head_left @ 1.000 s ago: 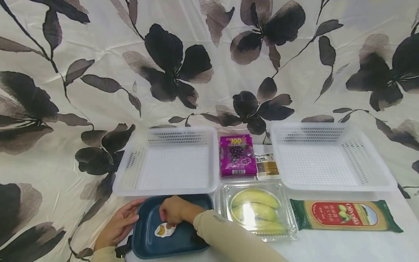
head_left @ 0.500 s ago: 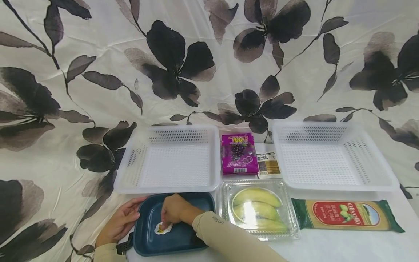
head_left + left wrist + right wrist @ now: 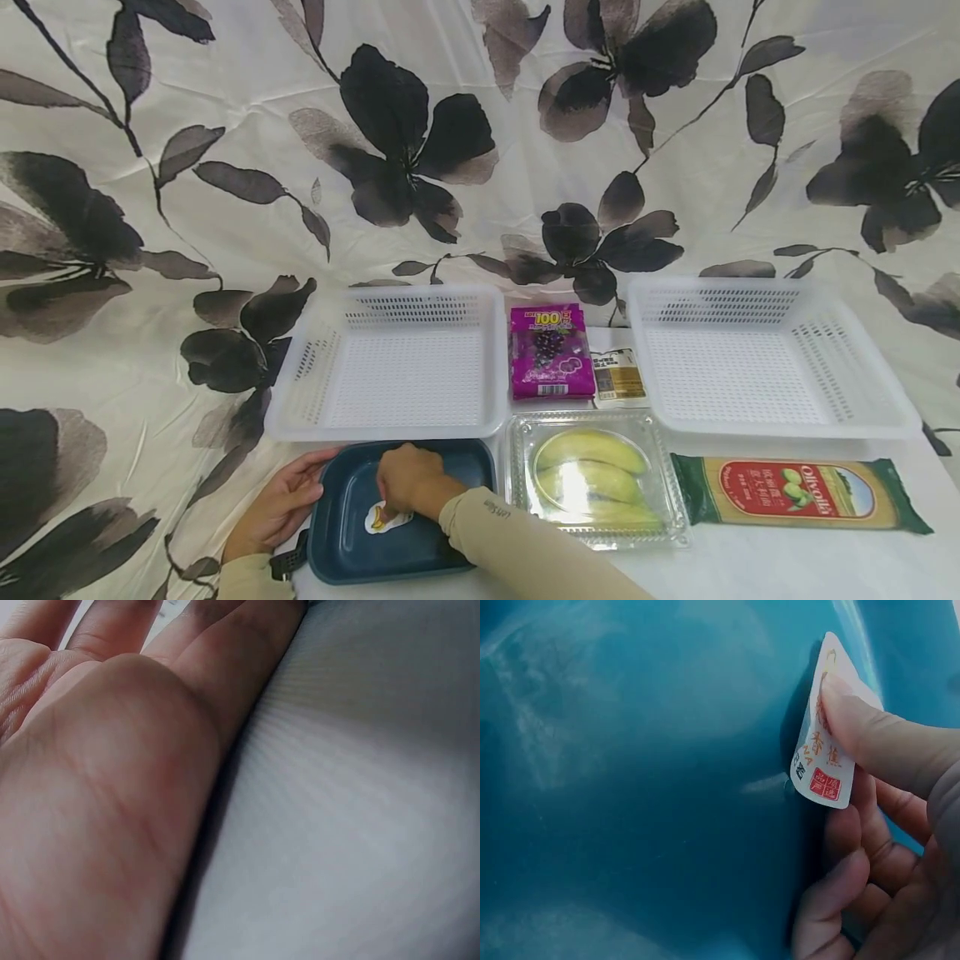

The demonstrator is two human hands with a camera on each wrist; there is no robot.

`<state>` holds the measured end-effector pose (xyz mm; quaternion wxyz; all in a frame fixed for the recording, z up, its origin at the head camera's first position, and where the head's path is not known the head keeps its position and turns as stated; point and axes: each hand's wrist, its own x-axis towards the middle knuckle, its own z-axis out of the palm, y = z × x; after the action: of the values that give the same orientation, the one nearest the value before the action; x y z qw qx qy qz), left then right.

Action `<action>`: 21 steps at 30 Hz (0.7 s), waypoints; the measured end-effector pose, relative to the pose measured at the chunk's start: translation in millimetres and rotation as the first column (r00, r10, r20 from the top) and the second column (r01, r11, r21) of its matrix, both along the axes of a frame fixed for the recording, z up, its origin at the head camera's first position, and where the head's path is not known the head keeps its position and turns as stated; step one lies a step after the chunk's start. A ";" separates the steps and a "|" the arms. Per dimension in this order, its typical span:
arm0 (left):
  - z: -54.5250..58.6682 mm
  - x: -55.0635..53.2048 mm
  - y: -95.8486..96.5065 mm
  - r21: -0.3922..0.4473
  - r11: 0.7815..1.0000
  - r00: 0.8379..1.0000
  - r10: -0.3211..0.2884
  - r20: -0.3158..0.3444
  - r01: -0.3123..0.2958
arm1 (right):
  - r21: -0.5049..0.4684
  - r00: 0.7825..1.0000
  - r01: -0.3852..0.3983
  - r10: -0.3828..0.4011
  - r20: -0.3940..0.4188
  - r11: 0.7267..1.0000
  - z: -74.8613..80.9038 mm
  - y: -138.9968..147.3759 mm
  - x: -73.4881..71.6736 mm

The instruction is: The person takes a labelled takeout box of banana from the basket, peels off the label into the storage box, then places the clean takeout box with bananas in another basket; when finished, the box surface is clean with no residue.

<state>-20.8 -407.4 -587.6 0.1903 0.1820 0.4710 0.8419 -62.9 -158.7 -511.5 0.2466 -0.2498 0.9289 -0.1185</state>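
Note:
My right hand (image 3: 409, 477) reaches into a dark blue tray (image 3: 330, 558) and pinches a small white label (image 3: 826, 769) with a banana picture on it. In the right wrist view the thumb lies on the label's printed face, with orange characters and a red square stamp, and fingers are behind it. The label stands tilted up from the tray's floor. My left hand (image 3: 276, 506) rests along the left side of the tray, its fingers loosely extended near the upper left corner. Only palm and fingers show in the left wrist view, beside a pale blurred surface.
Two white perforated baskets (image 3: 273, 429) (image 3: 892, 421) stand at the back. Between them lie a purple candy bag (image 3: 552, 354) and a small brown-and-white packet (image 3: 619, 377). A clear clamshell of bananas (image 3: 597, 479) sits right of the tray, then a pasta packet (image 3: 802, 494).
The right hand has shifted slightly to the right over the tray's floor, and the label has moved with it. The left hand keeps its place at the tray's left side.

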 end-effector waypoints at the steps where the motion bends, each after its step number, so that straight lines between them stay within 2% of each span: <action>1: 0.5 -0.1 0.0 -0.006 1.000 1.000 0.001 -0.004 -0.001 | 0.007 1.000 -0.002 0.002 -0.005 1.000 0.1 0.0 -0.1; 10: 5.8 -0.5 3.1 -0.036 0.999 0.999 0.030 0.028 -0.029 | 0.076 1.000 0.010 -0.009 -0.019 0.997 0.9 -1.9 -1.7; 17: 2.8 -0.8 1.4 -0.004 1.000 1.000 0.007 0.013 -0.007 | 0.165 0.993 -0.002 0.021 -0.116 0.986 -3.9 -1.6 -1.6; 21: 1.2 -0.1 0.4 -0.007 1.000 1.000 0.005 0.006 -0.005 | 0.173 0.995 -0.019 0.036 -0.096 0.985 -2.2 0.3 -0.7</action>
<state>-20.9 -407.0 -586.4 0.1904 0.1777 0.4737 0.8413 -63.6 -158.4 -513.7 0.2224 -0.2458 0.9432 -0.0222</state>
